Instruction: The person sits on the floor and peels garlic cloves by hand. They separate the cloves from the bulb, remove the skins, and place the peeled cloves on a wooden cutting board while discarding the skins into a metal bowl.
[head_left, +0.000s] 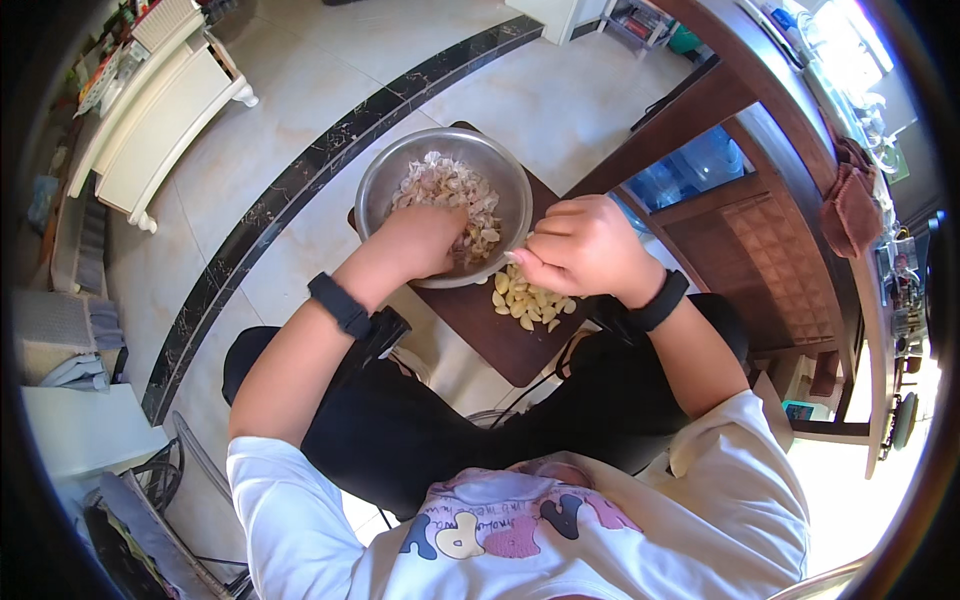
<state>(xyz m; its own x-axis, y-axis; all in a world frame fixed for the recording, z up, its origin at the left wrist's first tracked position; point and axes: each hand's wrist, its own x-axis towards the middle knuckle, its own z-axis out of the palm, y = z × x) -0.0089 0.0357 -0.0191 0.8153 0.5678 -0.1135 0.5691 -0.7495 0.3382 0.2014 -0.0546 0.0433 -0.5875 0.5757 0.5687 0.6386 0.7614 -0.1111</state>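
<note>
A round stainless steel bowl (519, 180) stands on a dark brown wooden board or stool top (495, 341) and holds a heap of garlic skins (442, 184), perhaps with cloves among them. My left hand (420, 236) reaches down into the bowl at the near side of the heap, its fingertips hidden. Just right of the bowl's rim, my right hand (574, 251) has its fingers curled, and a small pale piece shows at the thumb tip; what it is cannot be told. Below that hand lies a pile of peeled garlic cloves (525, 300) on the board.
My knees in black trousers (390, 450) flank the board. A dark wooden cabinet (742, 255) with blue water bottles (690, 172) stands at the right. A cream cabinet (161, 124) is at the upper left, and a black floor strip (300, 161) curves across the pale tiles.
</note>
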